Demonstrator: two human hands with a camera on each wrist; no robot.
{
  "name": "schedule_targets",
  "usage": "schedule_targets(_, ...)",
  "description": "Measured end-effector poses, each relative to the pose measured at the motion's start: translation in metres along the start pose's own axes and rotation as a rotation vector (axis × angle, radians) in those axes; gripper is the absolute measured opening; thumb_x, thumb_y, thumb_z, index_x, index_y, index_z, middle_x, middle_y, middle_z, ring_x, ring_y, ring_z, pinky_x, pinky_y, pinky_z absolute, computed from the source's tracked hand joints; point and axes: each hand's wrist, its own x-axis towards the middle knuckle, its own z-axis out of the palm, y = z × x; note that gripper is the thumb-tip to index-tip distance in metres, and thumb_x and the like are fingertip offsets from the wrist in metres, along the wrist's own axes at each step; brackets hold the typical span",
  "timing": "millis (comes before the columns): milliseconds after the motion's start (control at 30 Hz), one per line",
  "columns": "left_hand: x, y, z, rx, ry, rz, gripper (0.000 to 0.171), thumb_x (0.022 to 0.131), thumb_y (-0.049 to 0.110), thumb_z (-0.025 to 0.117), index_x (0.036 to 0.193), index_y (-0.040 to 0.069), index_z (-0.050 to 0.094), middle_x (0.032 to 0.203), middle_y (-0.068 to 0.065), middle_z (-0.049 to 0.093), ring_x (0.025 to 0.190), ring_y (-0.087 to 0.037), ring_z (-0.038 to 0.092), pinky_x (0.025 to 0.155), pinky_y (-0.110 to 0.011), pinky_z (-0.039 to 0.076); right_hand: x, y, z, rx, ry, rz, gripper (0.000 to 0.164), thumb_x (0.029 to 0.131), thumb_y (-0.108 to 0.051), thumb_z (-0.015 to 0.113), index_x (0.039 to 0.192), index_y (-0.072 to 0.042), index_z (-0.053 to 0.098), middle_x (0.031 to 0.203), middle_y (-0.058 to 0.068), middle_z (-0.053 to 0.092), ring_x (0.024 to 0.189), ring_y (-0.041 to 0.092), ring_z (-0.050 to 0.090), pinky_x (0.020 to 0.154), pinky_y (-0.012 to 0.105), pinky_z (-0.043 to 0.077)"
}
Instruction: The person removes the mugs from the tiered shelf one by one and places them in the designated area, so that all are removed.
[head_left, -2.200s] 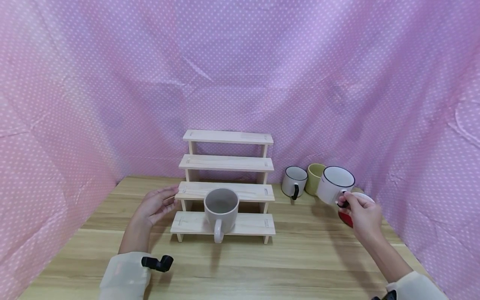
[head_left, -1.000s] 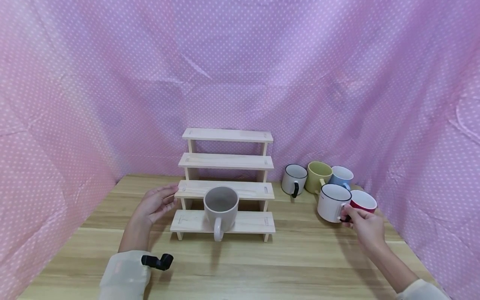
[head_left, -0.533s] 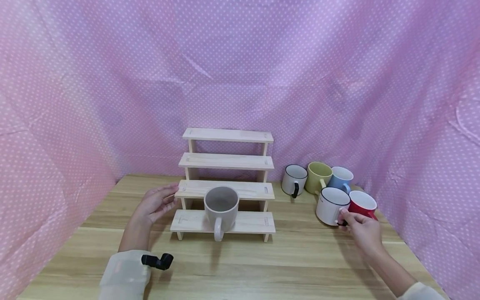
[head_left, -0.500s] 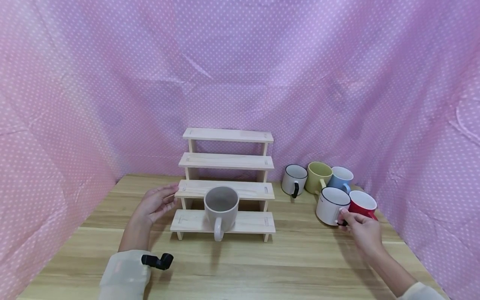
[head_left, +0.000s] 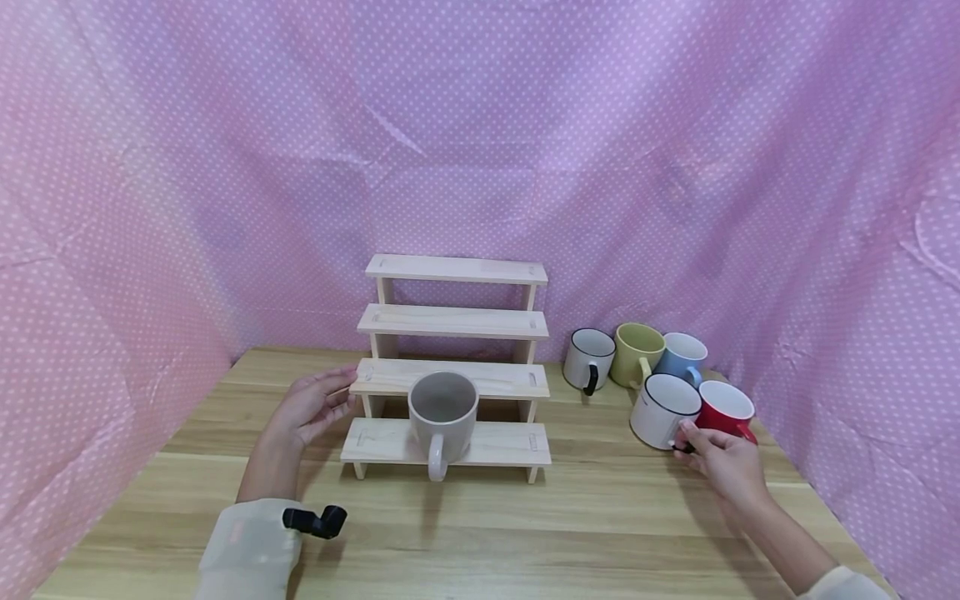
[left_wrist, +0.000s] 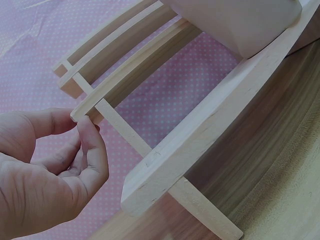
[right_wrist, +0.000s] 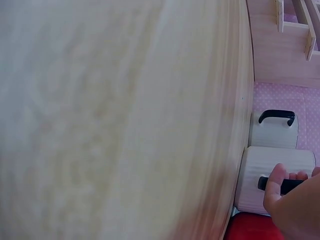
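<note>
A stepped wooden display stand [head_left: 450, 381] with tiered boards stands in the middle of the table. My left hand [head_left: 315, 406] pinches the left end of its second-lowest board; in the left wrist view thumb and finger [left_wrist: 90, 135] meet at that board's corner. On the lowest board sits a grey mug [head_left: 442, 421], handle toward me. At the right, my right hand [head_left: 726, 467] grips the black handle of a white mug [head_left: 660, 412] with a black rim. The right wrist view shows this white mug [right_wrist: 250, 175] on or very close to the tabletop, my fingers partly covering its handle.
Close by the gripped mug stand a red mug [head_left: 726, 404], a blue mug [head_left: 681, 357], a yellow-green mug [head_left: 637, 354] and another black-rimmed white mug [head_left: 587, 362]. A pink dotted cloth [head_left: 465, 125] hangs behind the wooden table [head_left: 480, 542].
The white mug in my right hand has come down from a raised position in front of the blue and red mugs, uncovering both. My left hand and the grey mug have stayed put.
</note>
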Motion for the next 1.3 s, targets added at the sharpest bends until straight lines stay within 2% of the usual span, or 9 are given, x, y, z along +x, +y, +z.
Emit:
schedule_targets(367, 0.000, -0.001, -0.001, 0.002, -0.010, 0.003, 0.014, 0.103, 0.008, 0.062, 0.100, 0.016, 0.074, 0.100, 0.002, 0.065, 0.084, -0.009, 0.062, 0.077, -0.019, 0.057, -0.001, -0.005, -0.002, -0.020, -0.031, 0.057, 0.020, 0.100, -0.023, 0.069, 0.091, -0.007, 0.078, 0.084, -0.003, 0.071, 0.081, 0.008, 0.070, 0.080, 0.028, 0.062)
schedule_targets(433, 0.000, -0.001, -0.001, 0.000, -0.010, 0.003, 0.014, 0.103, 0.008, 0.063, 0.101, 0.015, 0.074, 0.100, 0.002, 0.065, 0.084, -0.009, 0.062, 0.077, -0.019, 0.057, -0.001, -0.008, -0.003, -0.079, -0.057, 0.074, 0.022, 0.101, -0.023, 0.068, 0.090, -0.007, 0.077, 0.085, -0.004, 0.071, 0.080, 0.008, 0.070, 0.079, 0.027, 0.062)
schedule_targets(500, -0.001, -0.001, 0.001, -0.003, -0.012, 0.003, 0.013, 0.103, 0.008, 0.063, 0.102, 0.015, 0.073, 0.101, 0.002, 0.065, 0.085, -0.009, 0.061, 0.077, -0.019, 0.057, -0.001, -0.012, -0.006, -0.216, -0.079, 0.059, 0.028, 0.102, -0.026, 0.066, 0.092, -0.003, 0.077, 0.083, -0.004, 0.071, 0.078, 0.007, 0.069, 0.076, 0.024, 0.061)
schedule_targets(567, -0.001, 0.000, 0.002, -0.004, -0.015, 0.003, 0.011, 0.102, 0.008, 0.063, 0.103, 0.014, 0.073, 0.101, 0.002, 0.065, 0.085, -0.009, 0.061, 0.077, -0.019, 0.057, -0.001, -0.017, -0.009, -0.435, -0.086, 0.000, 0.038, 0.103, -0.032, 0.064, 0.096, 0.003, 0.077, 0.082, -0.002, 0.071, 0.075, 0.007, 0.064, 0.070, 0.021, 0.056)
schedule_targets(667, -0.002, 0.001, 0.002, -0.005, -0.021, 0.003, 0.010, 0.102, 0.009, 0.064, 0.104, 0.013, 0.072, 0.101, 0.002, 0.065, 0.085, -0.009, 0.061, 0.078, -0.020, 0.057, 0.000, -0.023, -0.013, -0.746, -0.053, -0.133, 0.046, 0.102, -0.038, 0.064, 0.100, 0.006, 0.076, 0.081, 0.003, 0.070, 0.072, 0.011, 0.056, 0.060, 0.025, 0.046)
schedule_targets(767, -0.002, 0.002, 0.002, -0.013, -0.016, 0.002, 0.009, 0.102, 0.008, 0.065, 0.104, 0.012, 0.072, 0.100, 0.001, 0.066, 0.084, -0.009, 0.062, 0.078, -0.020, 0.057, 0.001, -0.028, -0.017, -0.910, -0.020, -0.280, 0.043, 0.102, -0.035, 0.064, 0.098, 0.005, 0.076, 0.083, 0.008, 0.071, 0.073, 0.016, 0.055, 0.057, 0.027, 0.043)
schedule_targets(867, -0.002, 0.002, 0.002, -0.014, -0.021, 0.002, 0.009, 0.102, 0.008, 0.064, 0.106, 0.011, 0.071, 0.101, 0.001, 0.065, 0.085, -0.009, 0.062, 0.078, -0.020, 0.057, 0.001, -0.033, -0.020, -0.980, 0.019, -0.402, 0.035, 0.101, -0.030, 0.065, 0.093, 0.002, 0.075, 0.081, 0.011, 0.073, 0.073, 0.019, 0.061, 0.056, 0.028, 0.045)
schedule_targets(1000, -0.001, 0.001, 0.002, -0.010, -0.026, 0.004, 0.009, 0.102, 0.008, 0.064, 0.108, 0.010, 0.070, 0.103, 0.001, 0.064, 0.086, -0.009, 0.061, 0.078, -0.020, 0.057, 0.001, -0.038, -0.022, -0.996, 0.059, -0.495, 0.028, 0.100, -0.028, 0.066, 0.090, -0.002, 0.073, 0.078, 0.008, 0.073, 0.071, 0.016, 0.063, 0.055, 0.028, 0.045)
schedule_targets(1300, -0.001, 0.001, 0.002, -0.022, -0.010, 0.001, 0.007, 0.102, 0.008, 0.064, 0.105, 0.011, 0.070, 0.099, 0.001, 0.064, 0.084, -0.009, 0.061, 0.077, -0.020, 0.057, 0.004, -0.043, -0.012, -0.976, 0.014, -0.688, 0.013, 0.094, -0.022, 0.075, 0.096, -0.008, 0.074, 0.083, 0.000, 0.074, 0.073, 0.001, 0.062, 0.060, 0.020, 0.049)
